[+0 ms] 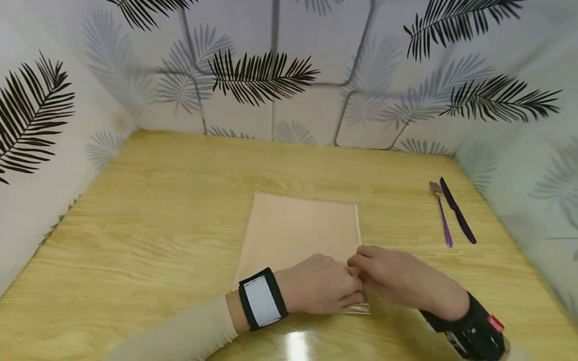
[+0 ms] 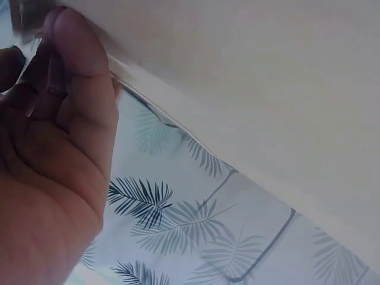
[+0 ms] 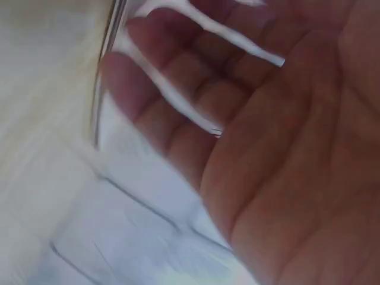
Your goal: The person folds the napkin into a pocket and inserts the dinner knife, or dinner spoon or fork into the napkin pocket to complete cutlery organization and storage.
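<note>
A folded beige sheet (image 1: 302,220), perhaps cloth, lies flat on the table, with stacked layers showing at its near right corner. My left hand (image 1: 320,284) reaches across the near part of it, and its curled fingers grip the right edge. In the left wrist view, the bent fingers of the left hand (image 2: 65,101) meet the rim of the sheet (image 2: 267,89). My right hand (image 1: 402,276) comes in from the right, its fingertips against the same edge, close to the left fingers. The right wrist view shows the right hand's fingers (image 3: 172,95) bent beside the edge; its thumb's contact is hidden.
A purple fork (image 1: 443,215) and a dark purple knife (image 1: 458,213) lie side by side toward the right of the wooden table (image 1: 158,215). A leaf-patterned curtain (image 1: 293,115) hangs along the back and sides.
</note>
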Demonstrator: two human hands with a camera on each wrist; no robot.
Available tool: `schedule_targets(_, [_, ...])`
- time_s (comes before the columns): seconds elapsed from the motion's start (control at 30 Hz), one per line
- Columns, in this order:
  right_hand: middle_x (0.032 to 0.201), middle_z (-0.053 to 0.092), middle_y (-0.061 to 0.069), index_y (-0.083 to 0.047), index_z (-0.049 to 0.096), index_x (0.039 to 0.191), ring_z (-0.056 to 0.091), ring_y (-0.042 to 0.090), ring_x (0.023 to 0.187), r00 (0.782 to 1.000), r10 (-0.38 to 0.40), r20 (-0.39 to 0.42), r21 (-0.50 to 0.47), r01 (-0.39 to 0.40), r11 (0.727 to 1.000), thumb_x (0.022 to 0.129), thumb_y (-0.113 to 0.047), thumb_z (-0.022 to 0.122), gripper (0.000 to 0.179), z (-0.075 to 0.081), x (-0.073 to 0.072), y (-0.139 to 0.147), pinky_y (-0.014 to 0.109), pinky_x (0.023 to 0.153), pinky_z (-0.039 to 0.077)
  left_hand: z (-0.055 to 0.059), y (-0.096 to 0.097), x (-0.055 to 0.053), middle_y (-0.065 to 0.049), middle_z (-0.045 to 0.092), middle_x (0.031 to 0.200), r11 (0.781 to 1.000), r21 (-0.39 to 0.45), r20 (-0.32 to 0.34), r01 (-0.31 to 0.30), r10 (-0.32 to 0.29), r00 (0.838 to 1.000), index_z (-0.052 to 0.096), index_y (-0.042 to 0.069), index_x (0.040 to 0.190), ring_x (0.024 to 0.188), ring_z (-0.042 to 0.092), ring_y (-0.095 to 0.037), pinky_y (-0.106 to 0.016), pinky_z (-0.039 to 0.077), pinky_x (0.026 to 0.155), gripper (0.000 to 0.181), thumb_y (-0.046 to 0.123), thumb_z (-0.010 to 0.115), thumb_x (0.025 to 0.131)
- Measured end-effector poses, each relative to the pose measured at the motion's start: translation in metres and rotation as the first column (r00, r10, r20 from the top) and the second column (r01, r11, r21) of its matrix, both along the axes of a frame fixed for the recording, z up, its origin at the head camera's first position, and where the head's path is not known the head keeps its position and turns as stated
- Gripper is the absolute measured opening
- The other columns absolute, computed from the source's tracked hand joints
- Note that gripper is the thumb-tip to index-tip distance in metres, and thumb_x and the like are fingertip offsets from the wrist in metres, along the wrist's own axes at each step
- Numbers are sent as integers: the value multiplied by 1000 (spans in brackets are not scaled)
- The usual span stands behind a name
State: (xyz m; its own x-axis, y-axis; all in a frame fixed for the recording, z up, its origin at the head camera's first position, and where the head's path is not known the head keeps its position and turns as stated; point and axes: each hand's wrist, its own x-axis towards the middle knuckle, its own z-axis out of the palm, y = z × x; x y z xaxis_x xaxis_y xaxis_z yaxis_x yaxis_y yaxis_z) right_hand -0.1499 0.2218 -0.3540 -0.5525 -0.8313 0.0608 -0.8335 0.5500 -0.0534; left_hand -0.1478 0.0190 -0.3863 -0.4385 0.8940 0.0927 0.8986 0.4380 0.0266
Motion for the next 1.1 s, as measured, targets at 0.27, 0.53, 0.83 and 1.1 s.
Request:
schedule_targets(0.27, [124,65,3,-7,63,128,68,16,101,979,-131,-156,37,138,990,88,-31,77,49,-19,82,29,32,75,59,2,1,8,12,57,70,999,-31,-102,-27,24,994,60,23,88,52,47,-1,-22,40,45,26,46,59,100])
schedule_targets(0.53, [136,61,6,-5,60,136,64,18,117,952,-190,-238,-25,189,982,90,-50,73,66,-44,102,28,35,83,59,-2,7,14,9,54,65,999,33,-165,-18,24,986,55,20,91,47,47,-5,-24,37,42,17,29,51,105])
schedule_targets(0.83, [153,52,8,-10,54,146,63,20,126,939,-188,-287,-79,173,982,92,-54,69,71,-36,106,26,33,85,60,-2,7,11,7,55,68,998,64,-103,-19,25,994,53,16,107,49,44,-4,-20,36,42,12,14,60,98])
schedule_targets(1.1, [151,56,1,-13,57,145,61,15,130,970,-69,-233,-75,53,996,91,-54,70,69,-39,99,28,16,100,47,-2,7,9,6,62,85,999,1,-97,-52,51,994,63,23,107,59,56,-7,-21,45,48,6,25,60,102])
